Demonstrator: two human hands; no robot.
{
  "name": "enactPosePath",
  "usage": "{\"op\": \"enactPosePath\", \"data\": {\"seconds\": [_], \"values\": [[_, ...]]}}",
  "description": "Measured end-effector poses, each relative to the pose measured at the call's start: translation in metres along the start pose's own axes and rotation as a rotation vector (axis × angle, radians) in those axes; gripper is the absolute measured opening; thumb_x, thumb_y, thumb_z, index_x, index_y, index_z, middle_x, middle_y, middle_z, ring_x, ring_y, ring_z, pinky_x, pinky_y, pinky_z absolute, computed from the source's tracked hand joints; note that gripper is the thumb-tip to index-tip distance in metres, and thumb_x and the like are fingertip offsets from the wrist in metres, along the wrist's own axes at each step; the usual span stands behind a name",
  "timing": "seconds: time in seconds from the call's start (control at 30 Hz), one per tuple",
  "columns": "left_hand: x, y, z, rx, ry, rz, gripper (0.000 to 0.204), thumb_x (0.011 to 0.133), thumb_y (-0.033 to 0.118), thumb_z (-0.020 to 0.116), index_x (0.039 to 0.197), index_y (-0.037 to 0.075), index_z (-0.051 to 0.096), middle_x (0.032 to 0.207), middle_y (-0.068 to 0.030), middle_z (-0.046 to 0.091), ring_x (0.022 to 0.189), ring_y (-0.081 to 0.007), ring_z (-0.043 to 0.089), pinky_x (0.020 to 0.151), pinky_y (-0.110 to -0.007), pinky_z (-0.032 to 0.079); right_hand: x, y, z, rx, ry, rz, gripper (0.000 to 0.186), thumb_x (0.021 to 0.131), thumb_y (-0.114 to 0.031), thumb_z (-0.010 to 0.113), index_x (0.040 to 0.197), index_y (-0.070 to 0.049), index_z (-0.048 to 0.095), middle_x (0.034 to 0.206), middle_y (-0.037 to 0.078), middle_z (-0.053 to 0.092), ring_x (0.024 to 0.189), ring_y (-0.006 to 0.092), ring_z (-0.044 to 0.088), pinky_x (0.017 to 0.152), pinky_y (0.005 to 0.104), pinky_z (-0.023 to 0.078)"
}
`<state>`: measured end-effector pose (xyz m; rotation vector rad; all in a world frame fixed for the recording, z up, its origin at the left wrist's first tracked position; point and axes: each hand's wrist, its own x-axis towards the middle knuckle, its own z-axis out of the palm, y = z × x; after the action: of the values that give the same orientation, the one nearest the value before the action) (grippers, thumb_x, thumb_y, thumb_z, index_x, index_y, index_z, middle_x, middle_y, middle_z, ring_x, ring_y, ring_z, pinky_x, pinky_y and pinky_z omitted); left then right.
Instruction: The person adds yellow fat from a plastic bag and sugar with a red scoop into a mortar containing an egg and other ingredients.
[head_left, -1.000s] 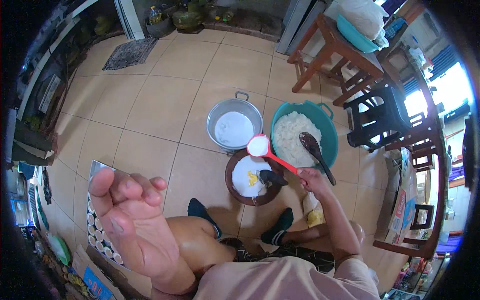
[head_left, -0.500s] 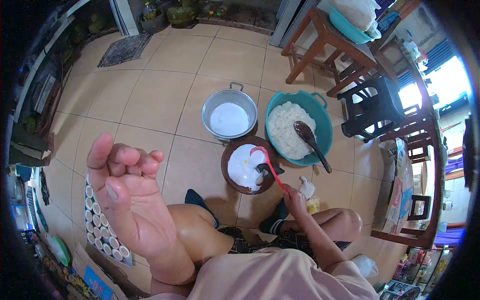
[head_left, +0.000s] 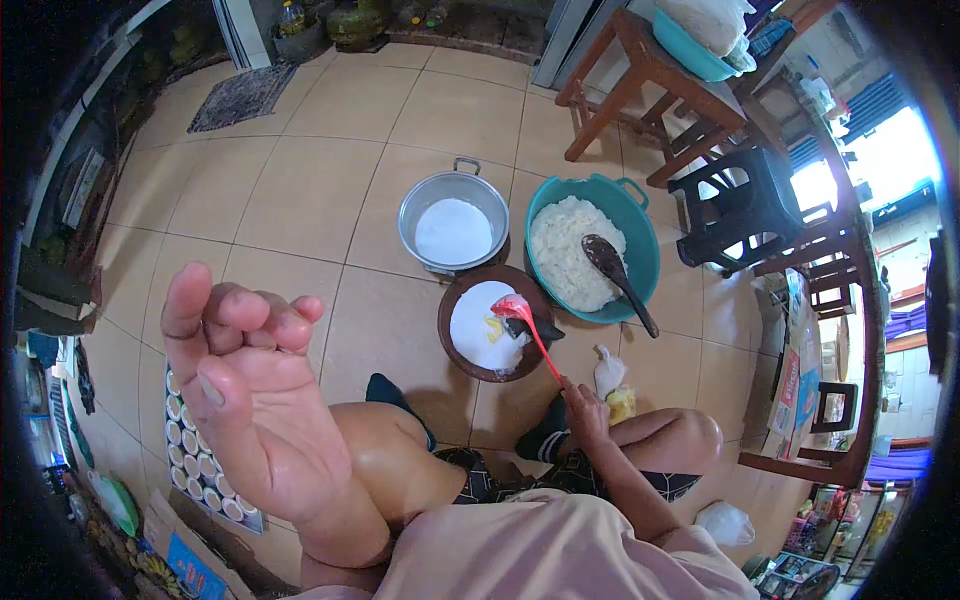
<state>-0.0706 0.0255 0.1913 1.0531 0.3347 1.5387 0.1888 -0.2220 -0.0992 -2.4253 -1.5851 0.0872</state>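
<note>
Raised at the left, my left hand (head_left: 262,390) holds nothing; its palm faces up, with the fingers loosely bent and apart. My right hand (head_left: 585,412) grips the red handle of a ladle (head_left: 540,343). The ladle's head hangs over a round brown bowl (head_left: 450,355), which looks like a mortar and contains something white with a small yellowish patch. A dark pestle-like piece (head_left: 546,328) leans across the bowl's right rim. Just beyond stands a silver two-handled pot (head_left: 407,225) with white contents. To its right, cooked white rice (head_left: 570,245) fills a teal basin (head_left: 648,262), and a dark brown rice paddle (head_left: 622,280) rests in it.
Near my right knee lie a small white plastic bag (head_left: 608,372) and a bag of something yellow (head_left: 621,404). At my left is a tray of many small round cups (head_left: 195,455). A wooden stool (head_left: 640,75) and a black plastic stool (head_left: 740,210) stand at the right.
The ladle's head has shifted slightly left and up and turned, and the white load seen in it no longer shows. More yellow shows in the bowl. My left hand stays raised.
</note>
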Motion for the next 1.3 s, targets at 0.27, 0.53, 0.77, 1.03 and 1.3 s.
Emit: {"op": "enactPosePath", "data": {"seconds": [0.27, 0.53, 0.77, 1.03, 1.3], "values": [[-0.002, 0.005, -0.003, 0.009, -0.006, 0.004, 0.048, 0.086, 0.023, 0.046, 0.127, 0.002, 0.031, 0.101, -0.0039, 0.043, 0.087, -0.0145, 0.043, 0.087, -0.037, 0.034, 0.014, -0.001, -0.014, 1.446, -0.242, 0.941, 0.017, 0.087, -0.021, 0.045, 0.09, -0.008, 0.055, 0.053, -0.004, 0.04, 0.041, 0.0077, 0.038, 0.037, 0.0213, 0.03], [-0.004, 0.005, -0.009, 0.041, 0.029, -0.001, 0.048, 0.086, 0.024, 0.047, 0.126, 0.002, 0.032, 0.099, -0.0037, 0.041, 0.084, -0.015, 0.04, 0.085, -0.036, 0.034, 0.117, -0.035, -0.038, 1.519, -0.251, 0.743, 0.022, 0.087, -0.026, 0.047, 0.095, -0.007, 0.053, 0.054, -0.005, 0.04, 0.04, 0.0045, 0.032, 0.037, 0.0189, 0.025], [-0.002, 0.003, -0.006, 0.055, 0.049, -0.005, 0.051, 0.084, 0.026, 0.05, 0.126, 0.002, 0.033, 0.099, -0.0032, 0.041, 0.083, -0.0148, 0.04, 0.083, -0.035, 0.033, 0.226, -0.039, 0.03, 0.328, 0.083, -0.13, 0.027, 0.081, -0.02, 0.054, 0.106, -0.01, 0.056, 0.064, 0.008, 0.054, 0.063, 0.0237, 0.059, 0.056, 0.0352, 0.047], [0.004, 0.003, -0.007, 0.013, 0.054, -0.031, 0.046, 0.085, 0.019, 0.052, 0.124, 0.001, 0.035, 0.097, -0.0029, 0.042, 0.081, -0.0144, 0.04, 0.082, -0.035, 0.034, 0.276, -0.054, 0.095, -0.139, -0.091, -0.149, 0.028, 0.077, -0.017, 0.054, 0.105, -0.015, 0.056, 0.09, 0.015, 0.053, 0.077, 0.0306, 0.058, 0.062, 0.0407, 0.048], [0.003, 0.004, -0.012, 0.024, 0.056, -0.029, 0.044, 0.085, 0.016, 0.05, 0.122, -0.003, 0.035, 0.094, -0.0034, 0.04, 0.08, -0.0136, 0.039, 0.082, -0.034, 0.035, 0.24, -0.079, 0.055, 0.071, 0.201, -0.226, 0.037, 0.072, -0.015, 0.059, 0.108, -0.007, 0.054, 0.092, 0.01, 0.052, 0.089, 0.0302, 0.05, 0.079, 0.0415, 0.038]]}}
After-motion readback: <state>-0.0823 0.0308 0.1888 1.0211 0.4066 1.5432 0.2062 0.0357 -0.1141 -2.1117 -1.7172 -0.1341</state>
